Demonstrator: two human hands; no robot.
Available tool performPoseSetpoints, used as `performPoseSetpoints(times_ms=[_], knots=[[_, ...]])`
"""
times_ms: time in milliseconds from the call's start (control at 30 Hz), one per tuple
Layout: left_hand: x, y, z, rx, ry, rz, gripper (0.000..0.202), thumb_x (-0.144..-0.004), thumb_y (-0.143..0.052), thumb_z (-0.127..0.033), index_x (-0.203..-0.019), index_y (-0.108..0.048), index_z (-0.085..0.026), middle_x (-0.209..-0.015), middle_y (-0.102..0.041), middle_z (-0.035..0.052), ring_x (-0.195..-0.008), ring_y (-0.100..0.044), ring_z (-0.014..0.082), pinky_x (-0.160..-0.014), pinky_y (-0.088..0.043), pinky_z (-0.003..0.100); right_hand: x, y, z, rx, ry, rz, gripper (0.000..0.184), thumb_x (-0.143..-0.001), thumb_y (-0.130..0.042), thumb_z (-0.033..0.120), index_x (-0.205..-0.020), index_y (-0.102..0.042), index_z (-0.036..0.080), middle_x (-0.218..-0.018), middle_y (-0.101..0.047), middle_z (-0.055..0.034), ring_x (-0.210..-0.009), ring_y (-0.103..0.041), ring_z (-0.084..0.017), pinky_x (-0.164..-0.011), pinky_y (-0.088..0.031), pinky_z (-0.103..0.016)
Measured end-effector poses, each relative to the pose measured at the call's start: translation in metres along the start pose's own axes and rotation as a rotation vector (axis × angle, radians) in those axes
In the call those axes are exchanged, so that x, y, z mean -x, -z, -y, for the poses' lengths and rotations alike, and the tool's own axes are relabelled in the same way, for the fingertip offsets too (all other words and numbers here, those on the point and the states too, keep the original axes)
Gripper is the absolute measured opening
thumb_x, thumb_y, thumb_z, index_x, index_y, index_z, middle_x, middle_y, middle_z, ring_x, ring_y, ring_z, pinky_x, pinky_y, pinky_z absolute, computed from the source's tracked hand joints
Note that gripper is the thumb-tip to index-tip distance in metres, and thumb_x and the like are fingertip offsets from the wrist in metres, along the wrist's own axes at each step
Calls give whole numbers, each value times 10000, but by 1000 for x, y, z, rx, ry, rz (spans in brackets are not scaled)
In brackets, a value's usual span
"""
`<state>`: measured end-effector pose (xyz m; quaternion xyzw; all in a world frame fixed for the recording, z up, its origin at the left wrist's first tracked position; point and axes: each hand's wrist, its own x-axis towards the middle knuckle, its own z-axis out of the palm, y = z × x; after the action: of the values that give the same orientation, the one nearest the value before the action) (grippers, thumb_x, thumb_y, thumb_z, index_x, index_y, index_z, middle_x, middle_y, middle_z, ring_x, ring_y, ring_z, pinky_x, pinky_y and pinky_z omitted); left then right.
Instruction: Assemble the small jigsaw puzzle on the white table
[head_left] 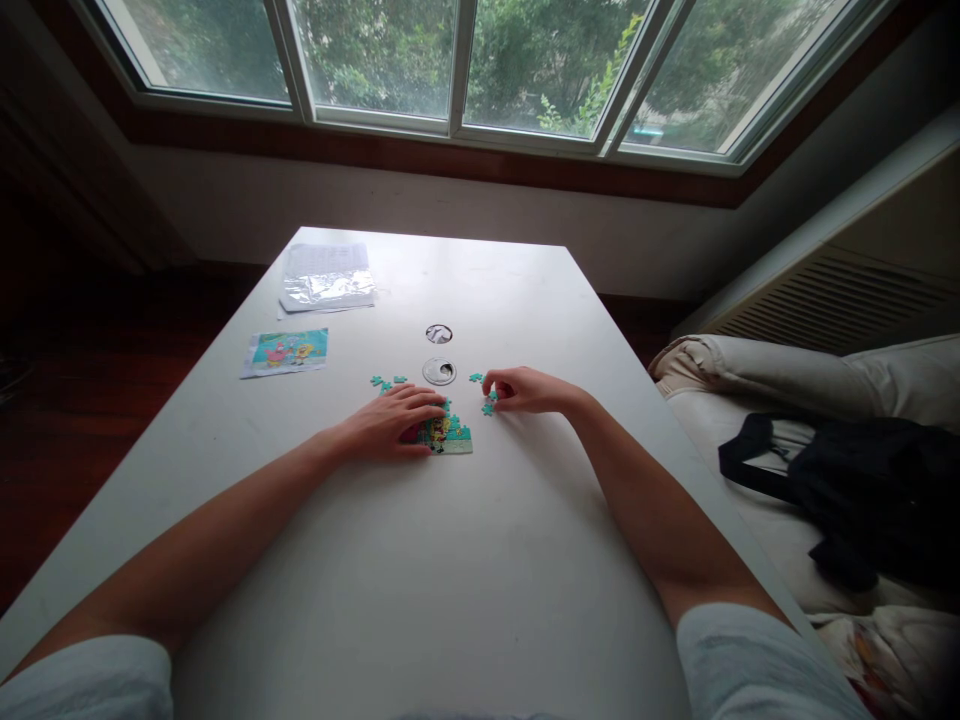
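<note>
A partly joined jigsaw puzzle (452,440) lies on the white table, its lower right part showing a pale and teal picture. My left hand (397,418) rests flat across its left side with the fingers stretched out, hiding much of it. To the right of the puzzle, my right hand (525,390) has thumb and forefinger pinched around a small teal puzzle piece (492,397). Another loose piece (476,377) lies just beyond those fingertips. Several teal pieces (386,385) are scattered past my left hand's knuckles.
Two round discs (439,371) lie behind the puzzle, in the table's cutouts or on it; I cannot tell which. A picture sheet (289,350) and papers in a clear sleeve (328,277) are at the left on the table (420,600). A dark bag (862,480) sits on the sofa at right.
</note>
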<state>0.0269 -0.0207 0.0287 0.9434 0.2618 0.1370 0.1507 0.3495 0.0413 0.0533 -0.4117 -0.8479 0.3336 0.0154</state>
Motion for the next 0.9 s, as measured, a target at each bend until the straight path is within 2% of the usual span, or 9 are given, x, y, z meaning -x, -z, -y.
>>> performPoseSetpoints(times_ms=[100,267,467,667,900], knots=[[0,-1,1,1,-2,-7,548,-870,-675,-474,-1374,-563,-290,-1497,-512,84,-1392,-437,307,-1200,-289,504,0,-2,3,-34,86,69,251,-801,-645,308,-1032,-694,226,-735,-579,31,-629,-482,-114,-598,-363,-232],[-1,-2,1,3,1,-8,551,-867,-680,-472,-1374,-565,-288,-1493,-516,88,-1379,-445,309,-1194,-293,507,-8,-8,-1,40,124,-41,188,-790,-649,256,-965,-702,209,-773,-567,12,-672,-480,-122,-625,-365,-232],[-1,-2,2,1,-4,-9,565,-862,-685,-463,-1384,-557,-287,-1493,-514,90,-1382,-439,313,-1189,-300,512,-12,-13,-4,79,159,-58,130,-795,-654,218,-918,-679,186,-865,-574,-24,-746,-507,-140,-674,-393,-241],[-2,1,0,3,-7,-9,543,-870,-677,-456,-1373,-563,-287,-1489,-519,90,-1378,-443,313,-1185,-308,512,-12,-14,-1,67,127,-122,208,-820,-657,216,-1025,-685,193,-926,-575,-43,-799,-535,-151,-713,-417,-247],[-2,0,0,12,-12,-21,552,-856,-690,-449,-1371,-566,-295,-1480,-527,92,-1371,-456,312,-1184,-315,510,-13,-16,-2,90,149,-145,171,-828,-645,202,-993,-687,188,-966,-605,-65,-844,-546,-171,-735,-417,-258]])
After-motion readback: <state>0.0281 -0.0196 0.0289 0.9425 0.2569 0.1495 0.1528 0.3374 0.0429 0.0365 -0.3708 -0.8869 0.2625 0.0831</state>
